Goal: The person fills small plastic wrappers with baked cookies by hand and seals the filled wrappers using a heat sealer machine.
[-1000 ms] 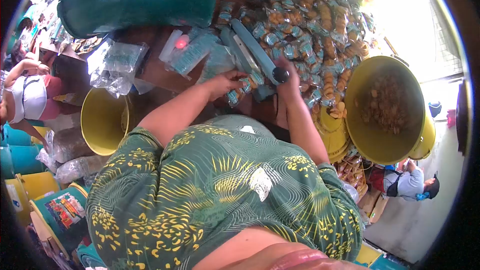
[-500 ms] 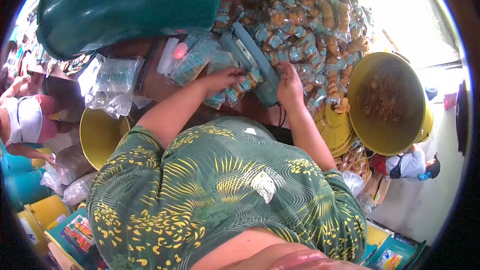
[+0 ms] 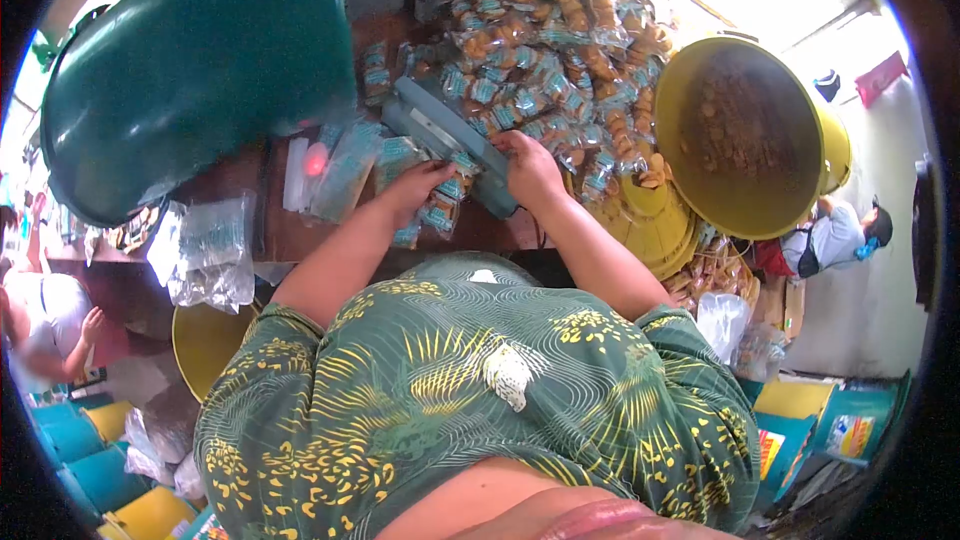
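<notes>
A blue-grey bag sealer point(image 3: 450, 140) lies slantwise on the table in front of me. My left hand point(image 3: 415, 190) is closed on the end of a clear packet of cookies point(image 3: 462, 166) at the sealer's left side. My right hand point(image 3: 532, 170) is on the other side, its fingers curled against the sealer's long arm; what they grip, if anything, is hidden. More cookie packets point(image 3: 440, 212) lie just below my left hand. A big heap of filled packets point(image 3: 540, 50) spreads behind and to the right of the sealer.
A large green tub point(image 3: 200, 70) leans at the left. Flat printed bags point(image 3: 345, 170) and a stack of clear bags point(image 3: 215, 250) lie nearby. At the right are a yellow tub point(image 3: 740, 140) with loose contents and a yellow lid point(image 3: 640, 220). Other people are at both sides.
My view has shifted, so the table and sealer appear further left. My right hand has come closer to the sealer's arm. My left hand still holds the cookie packet.
</notes>
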A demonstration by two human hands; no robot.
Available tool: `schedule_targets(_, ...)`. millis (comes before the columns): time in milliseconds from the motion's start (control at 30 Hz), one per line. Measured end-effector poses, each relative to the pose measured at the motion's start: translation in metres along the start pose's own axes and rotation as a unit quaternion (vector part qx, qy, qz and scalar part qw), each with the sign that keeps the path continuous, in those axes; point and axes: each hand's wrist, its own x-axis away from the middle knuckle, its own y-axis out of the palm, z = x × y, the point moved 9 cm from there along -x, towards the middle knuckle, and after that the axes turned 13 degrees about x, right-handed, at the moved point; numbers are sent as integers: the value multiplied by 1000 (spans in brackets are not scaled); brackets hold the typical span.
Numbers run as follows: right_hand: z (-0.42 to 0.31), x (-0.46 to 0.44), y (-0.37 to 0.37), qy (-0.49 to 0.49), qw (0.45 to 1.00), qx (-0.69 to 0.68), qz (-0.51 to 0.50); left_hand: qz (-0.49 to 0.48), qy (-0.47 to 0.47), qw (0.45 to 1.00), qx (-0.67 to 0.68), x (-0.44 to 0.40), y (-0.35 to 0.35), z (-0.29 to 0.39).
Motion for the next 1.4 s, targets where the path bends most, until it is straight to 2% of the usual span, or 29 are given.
schedule_targets(133, -2, -7, 9, 8, 1000, 26, 0, 23, -23, 997, 74, 11, 2, -2)
schedule_targets(233, -21, 5, -9, -85, 995, 6, 43, 23, 44, 986, -161, 18, 11, 8)
schedule_targets(267, -32, 9, -22, -117, 992, 2, 56, -41, 28, 970, -239, 25, 22, 7)
schedule_targets(333, -45, 28, -57, -122, 987, -60, 89, -159, -10, 911, -381, 62, 56, 17)
schedule_targets(400, -41, 47, -88, -130, 980, -102, 112, -205, -93, 861, -457, 99, 91, 43)
schedule_targets(433, -29, 54, -97, -164, 976, -61, 128, -225, -135, 831, -491, 117, 106, 56)
schedule_targets(500, 20, 63, -103, -119, 986, -11, 112, -249, 4, 814, -525, 117, 145, 115)
schedule_targets(533, 37, 61, -88, -95, 990, 17, 102, -213, 99, 841, -487, 116, 138, 155)
schedule_targets(567, 59, 63, -91, -75, 992, 29, 95, -158, 240, 921, -261, 118, 146, 194)
schedule_targets(600, 80, 65, -93, -55, 994, 41, 88, -131, 352, 924, -78, 116, 141, 227)
schedule_targets(633, 103, 66, -95, -36, 995, 51, 80, -163, 380, 909, -45, 132, 160, 254)
schedule_targets(733, 186, 67, -99, 93, 987, 107, 73, -50, 505, 859, -69, 142, 129, 274)
schedule_targets(800, 211, 52, -98, 115, 973, 189, 64, 116, 474, 870, -69, 128, 50, 241)
schedule_targets(867, 245, 45, -116, 133, 959, 234, 85, 240, 370, 895, -62, 95, -28, 183)
schedule_targets(933, 274, 41, -124, 146, 949, 247, 130, 398, 276, 874, -30, 91, -83, 118)
schedule_targets(967, 288, 36, -114, 165, 963, 201, 64, 438, 279, 849, -95, 79, -158, 86)
schedule_targets(1000, 283, 31, -102, 183, 970, 157, -3, 480, 277, 817, -157, 68, -230, 55)
schedule_targets(1033, 287, 32, -94, 199, 971, 110, -69, 493, 245, 793, -260, 72, -227, 45)
schedule_targets(1100, 272, 38, -107, 184, 973, 137, -24, 506, 179, 710, -455, 76, -216, 31)
schedule_targets(1133, 266, 46, -109, 177, 973, 151, -2, 471, 169, 642, -582, 67, -209, 30)
schedule_targets(1200, 266, 65, -104, 159, 973, 165, -4, 368, 131, 469, -792, 51, -206, 8)
schedule_targets(1233, 257, 74, -99, 149, 973, 175, -4, 385, 185, 491, -759, 57, -236, 2)
schedule_targets(1300, 249, 101, -105, 68, 968, 224, 85, 419, 293, 524, -681, 58, -275, -4)
schedule_targets(1333, 242, 115, -111, 25, 959, 248, 132, 469, 239, 575, -626, 59, -285, 4)
schedule_targets(1400, 269, 139, -104, 125, 987, 85, 57, 551, 117, 657, -501, 74, -312, 8)
